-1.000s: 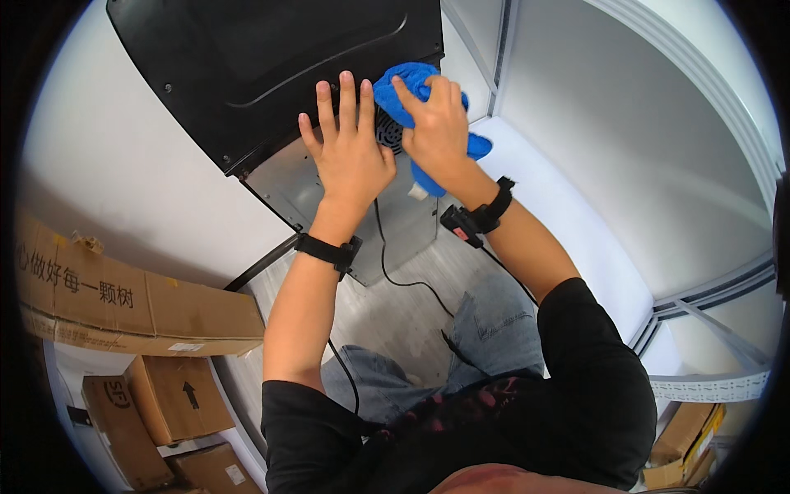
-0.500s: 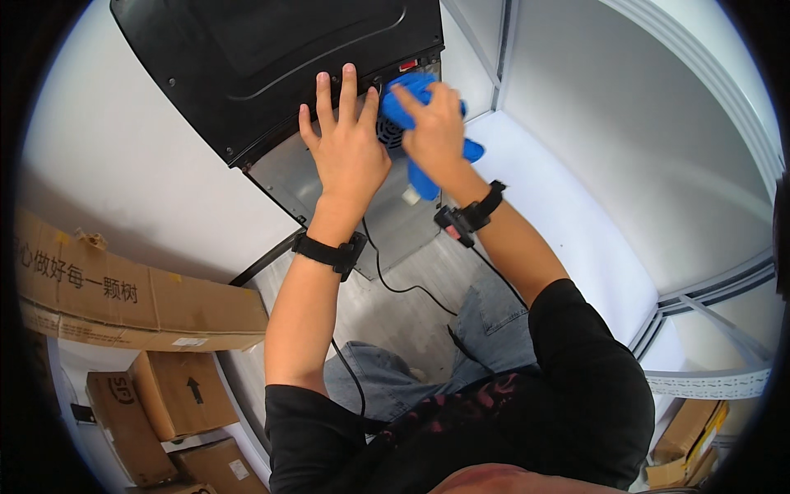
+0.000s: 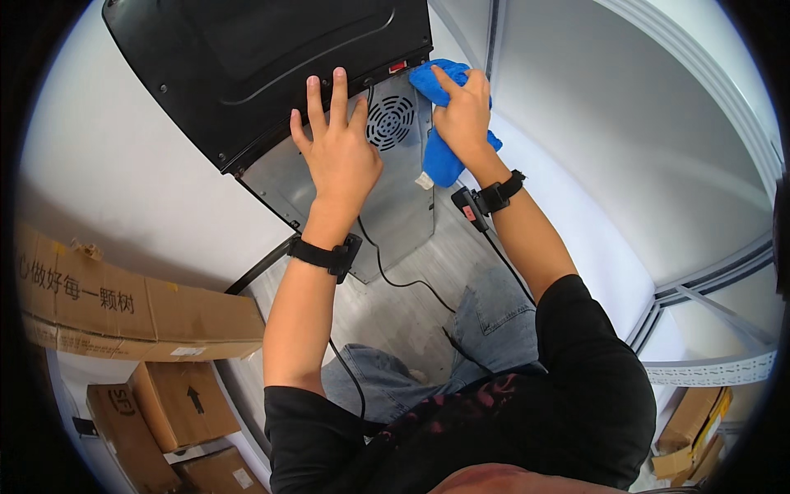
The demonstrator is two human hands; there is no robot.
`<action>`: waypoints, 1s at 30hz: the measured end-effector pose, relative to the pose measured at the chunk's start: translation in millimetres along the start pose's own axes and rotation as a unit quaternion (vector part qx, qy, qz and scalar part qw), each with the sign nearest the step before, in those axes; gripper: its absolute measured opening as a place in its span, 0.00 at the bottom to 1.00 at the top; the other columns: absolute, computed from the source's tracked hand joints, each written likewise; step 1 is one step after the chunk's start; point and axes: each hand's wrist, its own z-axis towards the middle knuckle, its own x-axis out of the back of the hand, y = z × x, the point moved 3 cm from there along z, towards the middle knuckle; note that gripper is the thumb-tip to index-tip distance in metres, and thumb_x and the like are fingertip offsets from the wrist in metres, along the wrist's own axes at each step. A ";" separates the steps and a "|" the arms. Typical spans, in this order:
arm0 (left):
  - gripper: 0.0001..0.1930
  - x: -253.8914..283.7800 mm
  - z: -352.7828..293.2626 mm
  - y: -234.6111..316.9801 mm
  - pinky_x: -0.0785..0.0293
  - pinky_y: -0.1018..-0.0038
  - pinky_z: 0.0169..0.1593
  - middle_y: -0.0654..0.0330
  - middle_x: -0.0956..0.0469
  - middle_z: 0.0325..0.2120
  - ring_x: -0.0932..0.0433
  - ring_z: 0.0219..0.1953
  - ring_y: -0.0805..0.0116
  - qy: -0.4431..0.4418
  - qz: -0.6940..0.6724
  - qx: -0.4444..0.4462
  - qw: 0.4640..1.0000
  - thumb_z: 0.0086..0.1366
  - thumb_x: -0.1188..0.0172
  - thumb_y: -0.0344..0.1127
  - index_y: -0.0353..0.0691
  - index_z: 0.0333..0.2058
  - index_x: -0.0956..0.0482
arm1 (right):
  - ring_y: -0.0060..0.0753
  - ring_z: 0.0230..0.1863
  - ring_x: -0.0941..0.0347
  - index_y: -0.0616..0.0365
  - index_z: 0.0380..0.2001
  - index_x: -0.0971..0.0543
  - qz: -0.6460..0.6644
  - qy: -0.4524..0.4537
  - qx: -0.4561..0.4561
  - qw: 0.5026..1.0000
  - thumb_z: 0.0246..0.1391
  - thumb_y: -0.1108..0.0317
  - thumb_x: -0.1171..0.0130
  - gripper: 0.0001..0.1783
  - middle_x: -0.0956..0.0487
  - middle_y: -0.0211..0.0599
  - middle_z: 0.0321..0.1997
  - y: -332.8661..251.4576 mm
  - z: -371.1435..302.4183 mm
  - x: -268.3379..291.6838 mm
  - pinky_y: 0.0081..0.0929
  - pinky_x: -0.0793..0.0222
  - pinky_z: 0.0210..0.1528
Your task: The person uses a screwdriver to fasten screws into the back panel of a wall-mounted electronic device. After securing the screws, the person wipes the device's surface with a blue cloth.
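A blue cloth (image 3: 444, 160) is bunched under my right hand (image 3: 463, 111), whose fingers press it against the right edge of a grey metal panel (image 3: 329, 185). This panel belongs to a machine with a black top cover (image 3: 271, 62). My left hand (image 3: 339, 152) rests with fingers spread, its fingertips on the cover's lower edge. Between my hands the round slotted vent (image 3: 389, 123) shows uncovered. A small red switch (image 3: 398, 67) sits above the vent. Each of my wrists wears a black strap with a small device.
Black cables (image 3: 411, 284) run from the panel and the wrist devices toward my lap. Cardboard boxes (image 3: 181, 403) stand at the lower left, below a long carton (image 3: 107, 292). A white wall panel with a metal frame (image 3: 609, 123) closes the right side; more cartons (image 3: 691, 424) lie at the lower right.
My right hand has moved right with the blue cloth, from over the vent to the panel's right edge, uncovering the vent. My left hand stays spread near the cover's edge.
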 end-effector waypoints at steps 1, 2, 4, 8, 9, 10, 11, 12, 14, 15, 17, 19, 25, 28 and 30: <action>0.28 -0.3 -0.9 -0.8 0.58 0.47 0.63 0.59 0.47 0.66 0.56 0.69 0.51 -0.001 0.001 0.002 1.000 0.39 0.43 0.23 0.43 0.46 0.21 | 0.53 0.45 0.37 0.44 0.48 0.21 0.003 -0.003 0.008 1.000 0.31 0.80 0.43 0.34 0.34 0.50 0.44 -6.7 -3.0 -1.0 0.40 0.31 0.41; 0.28 -0.8 -1.5 -1.6 0.58 0.47 0.63 0.59 0.47 0.66 0.56 0.69 0.51 -0.002 0.003 0.005 1.000 0.39 0.43 0.23 0.43 0.45 0.21 | 0.53 0.45 0.37 0.44 0.48 0.21 0.007 -0.007 0.017 1.000 0.31 0.80 0.43 0.34 0.34 0.50 0.44 -10.9 -5.2 -1.9 0.40 0.31 0.41; 0.28 -2.3 -2.2 -2.4 0.59 0.47 0.63 0.59 0.48 0.66 0.56 0.69 0.51 0.000 0.003 0.006 1.000 0.39 0.43 0.23 0.42 0.45 0.20 | 0.53 0.45 0.37 0.45 0.48 0.21 0.006 -0.012 0.044 0.999 0.31 0.80 0.42 0.34 0.34 0.49 0.44 -12.8 -7.4 -2.7 0.40 0.30 0.41; 0.25 -3.8 -1.5 -0.6 0.61 0.47 0.64 0.60 0.46 0.66 0.55 0.69 0.52 0.014 -0.011 -0.001 1.000 0.40 0.42 0.24 0.39 0.43 0.20 | 0.52 0.44 0.37 0.47 0.48 0.21 -0.021 0.014 0.034 0.999 0.30 0.80 0.42 0.34 0.34 0.49 0.43 -9.1 -1.1 0.1 0.38 0.30 0.40; 0.25 -3.8 -1.4 -0.6 0.61 0.47 0.64 0.60 0.46 0.66 0.55 0.69 0.52 0.014 -0.008 0.000 1.000 0.40 0.42 0.24 0.39 0.43 0.21 | 0.52 0.44 0.37 0.47 0.48 0.21 -0.017 0.004 0.037 0.999 0.30 0.80 0.42 0.34 0.34 0.49 0.43 -10.9 -4.5 -2.4 0.38 0.30 0.40; 0.25 -3.9 -1.2 -0.8 0.61 0.47 0.64 0.60 0.46 0.65 0.55 0.69 0.52 0.014 -0.006 0.002 1.000 0.40 0.42 0.24 0.39 0.43 0.21 | 0.52 0.44 0.37 0.47 0.48 0.21 -0.014 -0.006 0.041 0.999 0.30 0.80 0.42 0.34 0.34 0.48 0.43 -14.2 -10.7 -6.1 0.37 0.30 0.40; 0.25 -4.0 -1.2 -1.2 0.61 0.47 0.64 0.60 0.46 0.65 0.55 0.69 0.52 0.014 -0.004 0.003 1.000 0.40 0.42 0.24 0.39 0.43 0.21 | 0.51 0.44 0.37 0.47 0.48 0.21 -0.011 -0.016 0.044 0.999 0.30 0.81 0.42 0.34 0.33 0.48 0.43 -16.4 -15.6 -8.4 0.37 0.30 0.40; 0.25 -4.3 -1.2 -1.8 0.61 0.47 0.64 0.60 0.46 0.65 0.54 0.69 0.52 0.014 -0.005 0.002 1.000 0.40 0.42 0.24 0.40 0.43 0.21 | 0.51 0.44 0.36 0.47 0.48 0.21 -0.004 -0.027 0.047 0.999 0.30 0.81 0.43 0.34 0.33 0.48 0.43 -15.8 -17.8 -8.4 0.37 0.30 0.39; 0.24 -4.6 -2.3 -4.6 0.61 0.48 0.64 0.60 0.45 0.65 0.54 0.68 0.52 0.016 -0.009 0.002 1.000 0.41 0.42 0.24 0.40 0.42 0.21 | 0.50 0.44 0.36 0.46 0.49 0.21 -0.005 -0.048 0.049 0.998 0.30 0.81 0.43 0.35 0.33 0.48 0.43 -10.0 -21.4 -8.9 0.36 0.30 0.40; 0.23 -4.6 -3.6 -5.8 0.61 0.48 0.64 0.59 0.45 0.65 0.54 0.68 0.52 0.014 -0.015 -0.001 1.000 0.42 0.41 0.25 0.40 0.42 0.21 | 0.50 0.44 0.36 0.46 0.49 0.21 -0.005 -0.059 0.051 0.997 0.30 0.81 0.43 0.35 0.33 0.48 0.43 -7.3 -23.2 -9.3 0.36 0.30 0.40; 0.20 -2.4 -6.5 -6.7 0.61 0.49 0.65 0.58 0.45 0.65 0.53 0.68 0.52 0.011 -0.026 -0.007 1.000 0.45 0.40 0.27 0.40 0.42 0.21 | 0.51 0.44 0.36 0.45 0.48 0.21 0.003 -0.074 0.044 0.996 0.29 0.81 0.43 0.35 0.33 0.48 0.43 -2.3 -24.8 -8.1 0.37 0.30 0.40; 0.18 2.9 -16.7 -11.1 0.58 0.50 0.64 0.56 0.42 0.63 0.51 0.68 0.52 0.027 -0.069 -0.007 0.997 0.47 0.39 0.30 0.41 0.41 0.20 | 0.52 0.44 0.36 0.45 0.48 0.21 0.010 -0.057 0.055 0.997 0.29 0.81 0.43 0.35 0.33 0.49 0.43 -6.0 -23.7 -6.2 0.37 0.30 0.41; 0.13 27.7 -74.6 -54.2 0.46 0.63 0.59 0.54 0.33 0.57 0.40 0.62 0.53 0.149 -0.085 0.046 0.984 0.50 0.38 0.31 0.44 0.38 0.19 | 0.51 0.43 0.36 0.43 0.47 0.20 0.015 0.015 0.100 0.995 0.28 0.82 0.42 0.35 0.33 0.49 0.42 -21.0 -7.3 -3.1 0.38 0.31 0.39; 0.21 34.5 -116.7 -82.4 0.43 0.61 0.59 0.49 0.36 0.58 0.38 0.60 0.51 0.179 -0.100 0.187 0.961 0.55 0.38 0.31 0.39 0.49 0.27 | 0.50 0.42 0.36 0.42 0.48 0.21 -0.004 -0.010 0.103 0.995 0.28 0.81 0.41 0.36 0.33 0.48 0.42 -12.1 -24.1 -11.4 0.36 0.31 0.38; 0.27 24.0 -144.2 -97.4 0.39 0.60 0.58 0.47 0.38 0.59 0.36 0.59 0.51 0.167 -0.140 0.279 0.935 0.58 0.38 0.32 0.36 0.56 0.34 | 0.50 0.42 0.36 0.43 0.49 0.22 -0.010 -0.038 0.100 0.994 0.28 0.81 0.41 0.37 0.33 0.48 0.41 -4.2 -39.2 -18.2 0.36 0.31 0.37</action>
